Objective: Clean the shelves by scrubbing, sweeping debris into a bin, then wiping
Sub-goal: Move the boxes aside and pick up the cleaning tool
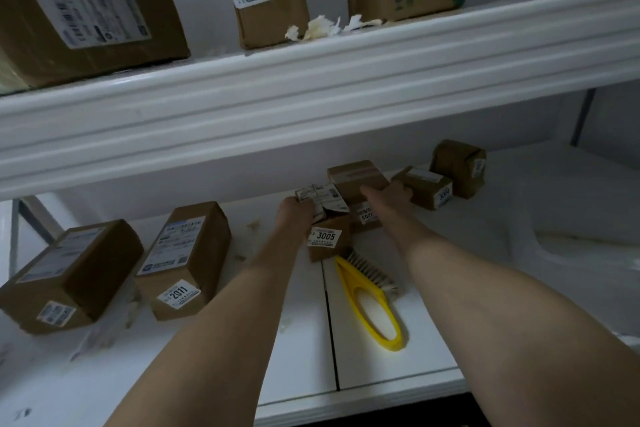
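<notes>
Head camera looks forward and down, close over lower shelf [304,340].

Your two bare forearms stretch side by side toward the far end. Your left hand [297,215] curls round a parcel [323,236]; your right hand [389,196], just right of it, grips a box [356,178].

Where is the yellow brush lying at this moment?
In the head view, the yellow brush lies on the lower shelf, near its middle, with its bristles just in front of the box labelled 3005.
</notes>
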